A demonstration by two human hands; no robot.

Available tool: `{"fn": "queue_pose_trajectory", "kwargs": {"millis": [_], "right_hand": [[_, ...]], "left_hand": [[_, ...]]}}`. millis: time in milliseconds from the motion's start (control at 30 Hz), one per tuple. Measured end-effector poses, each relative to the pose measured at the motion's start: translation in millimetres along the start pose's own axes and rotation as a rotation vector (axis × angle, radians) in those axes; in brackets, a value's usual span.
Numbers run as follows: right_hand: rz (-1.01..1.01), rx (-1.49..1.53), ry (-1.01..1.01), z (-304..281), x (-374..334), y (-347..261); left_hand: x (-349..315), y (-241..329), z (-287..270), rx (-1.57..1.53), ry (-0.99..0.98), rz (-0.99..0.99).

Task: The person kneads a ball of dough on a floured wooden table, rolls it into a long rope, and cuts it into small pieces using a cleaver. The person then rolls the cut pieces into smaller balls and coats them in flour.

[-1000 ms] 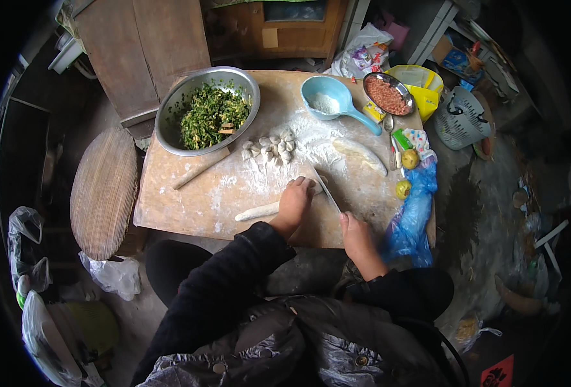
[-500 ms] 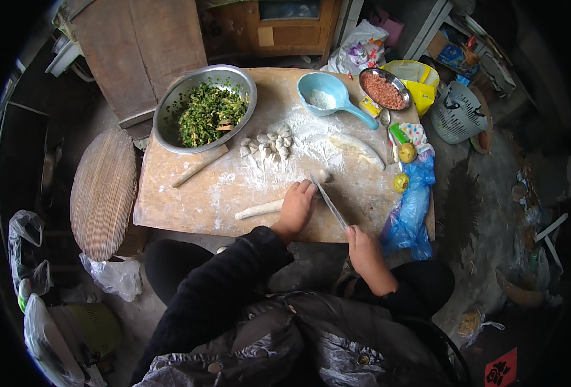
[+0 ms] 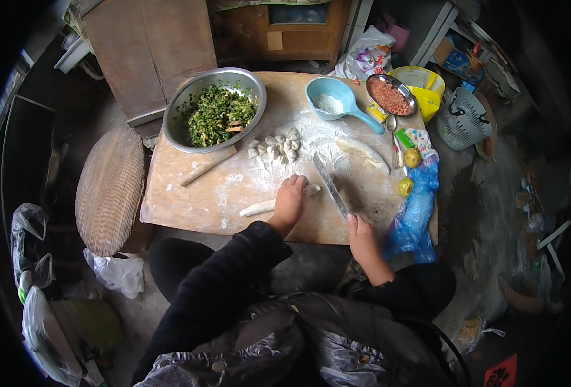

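Dough rope under the left hand; knife just off its right end.
From where I stand, the rope lies aslant on the near part of the floured tabletop, an end showing on each side of the left hand, whose fingers curl narrowly over it. The right hand has its fingers closed around the knife handle; the blade stands apart from the dough, and I cannot tell whether its edge meets the tabletop. Small dough pieces lie clustered beyond, with a second dough rope to their right. For clean handling, I judge: hold the rope lightly to avoid flattening it, tuck the left fingertips back from the blade, set the edge square across the dough, and press straight down.
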State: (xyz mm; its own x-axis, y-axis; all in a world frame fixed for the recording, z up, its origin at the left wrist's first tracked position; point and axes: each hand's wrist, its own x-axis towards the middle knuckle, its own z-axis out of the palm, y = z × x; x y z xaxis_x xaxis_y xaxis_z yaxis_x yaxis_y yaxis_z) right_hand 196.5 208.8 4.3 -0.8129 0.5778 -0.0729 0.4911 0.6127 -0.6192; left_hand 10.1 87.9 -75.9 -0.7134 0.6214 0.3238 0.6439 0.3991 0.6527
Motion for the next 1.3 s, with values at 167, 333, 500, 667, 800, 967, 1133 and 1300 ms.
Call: {"fn": "queue_pose_trajectory", "kwargs": {"millis": [167,333,500,667,800,967,1133,1300], "right_hand": [[0.025,-0.082,-0.162,-14.8,-8.7,-15.1],[-0.011,-0.213,-0.167,11.7,7.9,-19.2],[0.064,-0.157,-0.147,27.1,13.3,-13.4],[0.010,-0.041,-0.029,16.7,-6.8,-10.6],[-0.026,-0.079,-0.082,4.8,-23.6,-14.3],[-0.038,-0.186,-0.130,5.6,-23.4,-27.3],[-0.016,-0.246,-0.183,28.2,-6.0,-32.7],[-0.011,-0.104,-0.054,32.5,-3.7,-21.4]], "left_hand": [[-1.2,0.5,2.8,-0.054,0.018,-0.003],[1.3,-7.2,6.6,-0.140,0.005,0.011],[-3.1,-6.8,-0.9,-0.087,-0.004,-0.091],[-19.7,3.2,-16.2,0.032,-0.024,-0.036],[-24.2,7.7,-16.1,0.055,-0.021,0.100],[-27.9,4.5,-11.1,0.133,-0.041,0.137],[-25.9,-2.2,-18.2,0.169,-0.070,0.100],[-24.8,-7.0,-35.2,0.243,-0.066,-0.038]]}}
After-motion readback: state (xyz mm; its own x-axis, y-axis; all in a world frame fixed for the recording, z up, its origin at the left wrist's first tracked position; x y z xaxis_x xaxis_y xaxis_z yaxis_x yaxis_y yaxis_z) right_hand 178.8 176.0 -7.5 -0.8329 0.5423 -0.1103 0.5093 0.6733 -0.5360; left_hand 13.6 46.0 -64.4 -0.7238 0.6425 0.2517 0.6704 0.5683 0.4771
